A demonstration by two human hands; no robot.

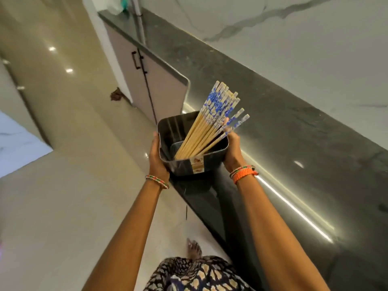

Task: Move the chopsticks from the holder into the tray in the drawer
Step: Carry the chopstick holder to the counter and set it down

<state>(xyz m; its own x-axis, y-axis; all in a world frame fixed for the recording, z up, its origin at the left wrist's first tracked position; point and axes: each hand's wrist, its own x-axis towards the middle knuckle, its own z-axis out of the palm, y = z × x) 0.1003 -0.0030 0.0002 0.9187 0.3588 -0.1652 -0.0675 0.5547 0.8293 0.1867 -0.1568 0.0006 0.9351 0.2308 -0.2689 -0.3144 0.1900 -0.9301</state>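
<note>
Above the near edge of a dark polished stone worktop (pixel 283 143), held up w/ both hands: one black glossy plastic holder (pixel 180 141), squarish w/ rounded corners, a label strip down its near wall. Left hand (pixel 156 158) clasped on the left wall, thumb along the rim; right hand (pixel 232 150) clasped on the right wall, fingers (pixel 225 124) curled over the far corner and touching the chopsticks (pixel 212 120). Chopsticks all still inside the holder, one bundle leaning up and to the right, tips down in the base, square-cut tops fanned out past the rim. Lower shafts pale smooth bamboo or wood, upper parts white w/ blue floral print. Roughly a dozen or more; exact count can't tell, too overlapped. Two beaded bangles, one per wrist, plus an orange braided band (pixel 244 174) on the right. Behind: white marble wall w/ grey veins, bright light strip reflected in the worktop. Left: glossy beige floor tiles, pale cabinet (pixel 147 80) w/ two doors and two black bar handles.
</note>
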